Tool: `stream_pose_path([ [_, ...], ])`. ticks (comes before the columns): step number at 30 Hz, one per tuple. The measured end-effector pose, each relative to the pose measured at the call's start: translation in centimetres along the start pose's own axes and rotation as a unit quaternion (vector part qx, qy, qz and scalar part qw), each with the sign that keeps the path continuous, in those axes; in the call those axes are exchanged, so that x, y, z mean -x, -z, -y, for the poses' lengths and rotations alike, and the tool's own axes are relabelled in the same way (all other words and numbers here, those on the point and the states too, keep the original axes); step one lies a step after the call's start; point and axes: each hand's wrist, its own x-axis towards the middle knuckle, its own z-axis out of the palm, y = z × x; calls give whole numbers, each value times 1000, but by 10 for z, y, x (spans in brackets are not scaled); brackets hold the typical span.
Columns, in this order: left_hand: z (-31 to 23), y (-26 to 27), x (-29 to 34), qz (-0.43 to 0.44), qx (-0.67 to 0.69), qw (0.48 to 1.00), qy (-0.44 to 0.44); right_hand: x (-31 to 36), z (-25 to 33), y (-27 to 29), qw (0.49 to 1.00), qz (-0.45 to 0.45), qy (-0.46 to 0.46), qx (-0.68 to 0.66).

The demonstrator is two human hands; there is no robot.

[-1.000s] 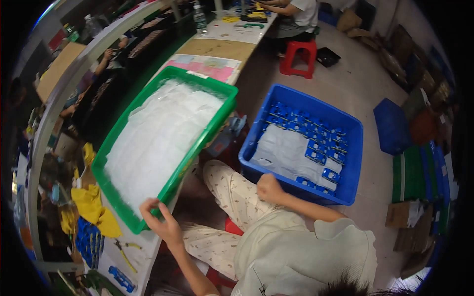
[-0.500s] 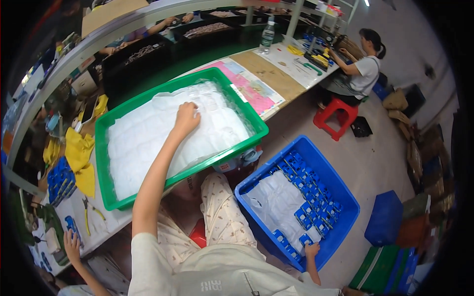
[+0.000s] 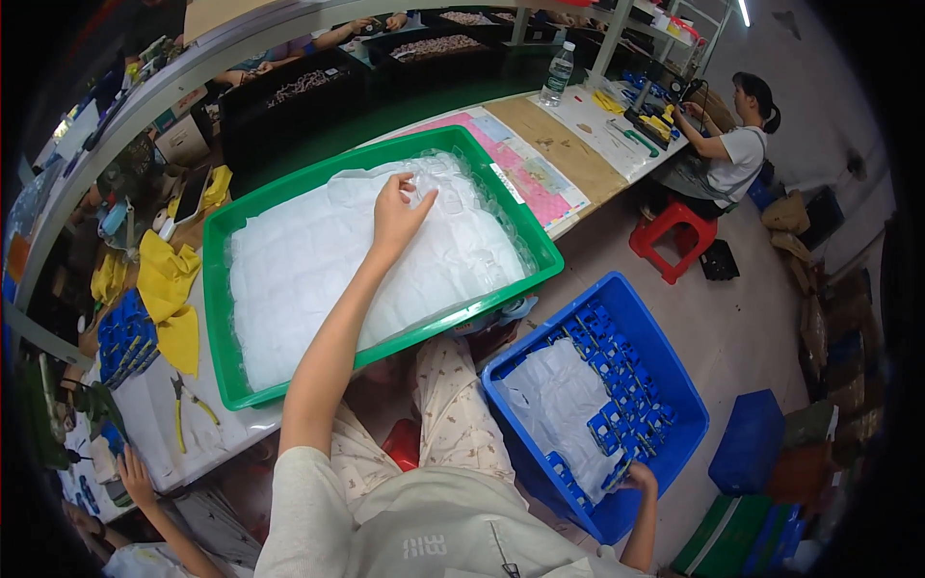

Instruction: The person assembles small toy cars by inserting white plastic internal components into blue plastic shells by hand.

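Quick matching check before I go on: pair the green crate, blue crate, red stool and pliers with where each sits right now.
Things:
1 green crate
2 blue crate
3 red stool
4 pliers

Places:
A on the floor, by the right hand
B under the seated co-worker
C on the table, left hand inside it
D flat on the table beside the green crate

Pairs: 1-C, 2-A, 3-B, 4-D

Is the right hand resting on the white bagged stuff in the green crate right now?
No, the right hand is down at the blue crate on the floor; the left hand touches the white bags in the green crate.
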Motion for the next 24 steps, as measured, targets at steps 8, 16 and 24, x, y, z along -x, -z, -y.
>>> stream_pose_path([
  [8, -96, 103, 70, 75, 625, 742, 230, 71, 183, -129, 903, 302, 171, -252],
  [16, -84, 255, 258, -380, 458, 780, 194, 149, 256, -335, 777, 612, -12, -146],
  [24, -22, 283, 328, -475, 361, 741, 307, 171, 247, -418, 763, 635, -95, 74],
])
